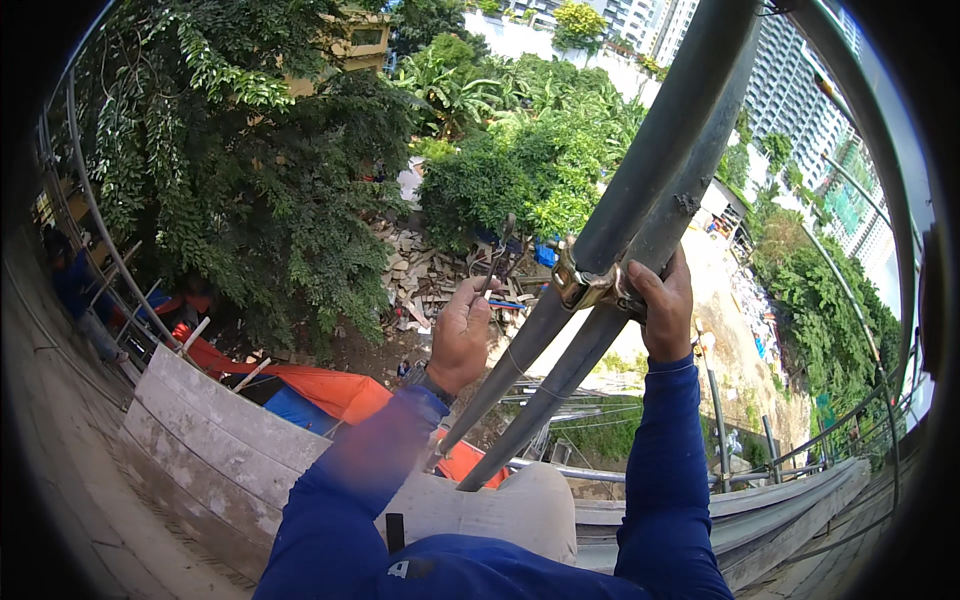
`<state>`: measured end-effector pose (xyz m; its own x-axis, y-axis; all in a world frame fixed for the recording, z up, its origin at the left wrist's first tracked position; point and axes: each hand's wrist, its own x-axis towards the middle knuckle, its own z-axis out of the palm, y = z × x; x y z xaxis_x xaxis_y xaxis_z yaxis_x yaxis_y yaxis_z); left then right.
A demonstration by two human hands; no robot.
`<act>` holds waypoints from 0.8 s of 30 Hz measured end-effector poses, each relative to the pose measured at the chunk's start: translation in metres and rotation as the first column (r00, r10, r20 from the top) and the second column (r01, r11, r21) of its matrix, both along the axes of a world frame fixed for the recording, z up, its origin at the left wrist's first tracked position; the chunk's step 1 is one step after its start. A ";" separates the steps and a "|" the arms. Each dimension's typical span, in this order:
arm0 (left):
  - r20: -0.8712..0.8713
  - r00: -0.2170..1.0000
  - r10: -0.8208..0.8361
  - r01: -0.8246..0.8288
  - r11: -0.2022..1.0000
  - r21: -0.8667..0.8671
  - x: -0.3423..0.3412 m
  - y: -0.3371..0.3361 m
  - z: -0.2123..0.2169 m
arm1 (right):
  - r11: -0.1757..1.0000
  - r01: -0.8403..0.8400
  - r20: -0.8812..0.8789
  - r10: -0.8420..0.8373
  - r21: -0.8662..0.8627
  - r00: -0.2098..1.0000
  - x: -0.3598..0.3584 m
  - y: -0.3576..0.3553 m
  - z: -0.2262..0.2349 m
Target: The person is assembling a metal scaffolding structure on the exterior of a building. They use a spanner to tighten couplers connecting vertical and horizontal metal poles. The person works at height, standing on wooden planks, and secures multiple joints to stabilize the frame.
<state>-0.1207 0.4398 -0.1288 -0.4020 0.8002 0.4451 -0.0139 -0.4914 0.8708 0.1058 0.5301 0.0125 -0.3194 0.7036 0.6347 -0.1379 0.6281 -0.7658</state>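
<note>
Two dark scaffold pipes run side by side, slanting from the upper right down past my knees. A brass-coloured scaffold clamp sits against them at mid-height. My right hand is closed on the clamp's right side, thumb up against the pipe; its other fingers are hidden behind. To the left of the pipes, my left hand grips a slim dark wrench that points upward. The wrench is apart from the clamp. Its lower end is hidden in my fingers.
Far below lies ground strewn with broken boards. An orange tarp hangs at lower left beside a weathered plywood panel. Long planks lie at lower right. A curved metal pipe rises at the right; trees stand beyond.
</note>
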 end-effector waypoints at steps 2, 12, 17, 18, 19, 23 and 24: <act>-0.162 0.982 0.097 -0.071 0.985 0.157 -0.003 0.021 -0.009 | 0.999 -0.014 -0.003 0.014 -0.039 1.000 0.001 -0.001 -0.002; -0.395 0.915 0.078 0.058 0.945 0.321 -0.019 0.109 -0.023 | 0.999 -0.025 -0.001 0.025 -0.022 1.000 0.000 -0.001 0.004; -0.481 0.861 0.166 0.051 0.913 0.406 -0.021 0.130 -0.014 | 1.000 -0.025 0.002 0.025 0.003 1.000 0.001 -0.001 0.003; -0.479 0.865 0.153 0.063 0.912 0.406 -0.020 0.126 -0.013 | 1.000 -0.023 -0.011 0.023 -0.004 1.000 -0.001 -0.002 0.002; -0.477 0.867 0.142 0.073 0.911 0.405 -0.019 0.121 -0.013 | 1.000 -0.029 -0.004 0.029 0.003 1.000 -0.003 -0.002 0.004; -0.384 0.919 0.084 0.048 0.946 0.321 -0.006 0.095 -0.016 | 1.000 -0.026 0.010 0.026 0.002 1.000 -0.005 -0.002 0.007; -0.364 0.930 0.056 0.050 0.960 0.274 0.000 0.088 -0.012 | 1.000 -0.014 0.014 0.014 -0.007 1.000 -0.002 -0.001 0.007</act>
<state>-0.1203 0.5281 -0.1407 -0.1717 0.6245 0.7620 0.2802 -0.7105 0.6454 0.1036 0.5293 0.0195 -0.3381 0.7034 0.6252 -0.1354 0.6211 -0.7719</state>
